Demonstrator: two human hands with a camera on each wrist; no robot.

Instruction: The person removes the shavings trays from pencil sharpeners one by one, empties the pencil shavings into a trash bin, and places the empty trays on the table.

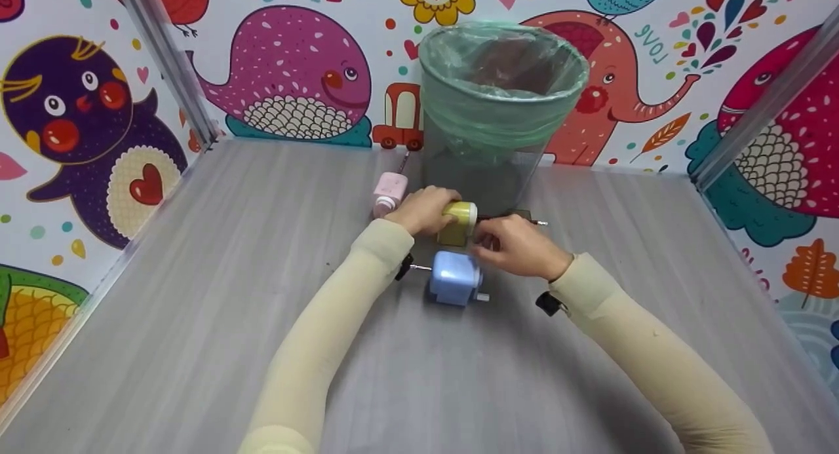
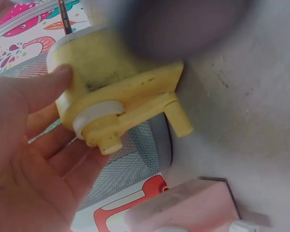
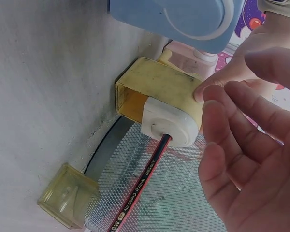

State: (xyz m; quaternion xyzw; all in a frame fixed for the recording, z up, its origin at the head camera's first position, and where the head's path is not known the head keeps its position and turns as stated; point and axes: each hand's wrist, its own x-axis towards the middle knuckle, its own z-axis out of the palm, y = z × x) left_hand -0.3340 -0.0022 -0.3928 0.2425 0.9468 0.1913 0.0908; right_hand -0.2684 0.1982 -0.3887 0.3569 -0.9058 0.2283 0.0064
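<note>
Near the middle of the head view, the left hand [image 1: 423,208] grips the yellow pencil sharpener [image 1: 458,223], fingers and thumb curled round its body on the grey counter [image 1: 196,297]. A red-and-black pencil [image 3: 140,186] sticks out of the sharpener's white front. The right hand [image 1: 514,245] hovers just right of the sharpener with fingers loosely bent, holding nothing that can be seen. A blue sharpener [image 1: 454,278] stands just below the yellow one, a pink sharpener [image 1: 388,192] to its upper left. Behind them stands a mesh bin [image 1: 501,107] lined with a green bag. A clear yellowish drawer [image 3: 67,201] lies by the bin's base.
</note>
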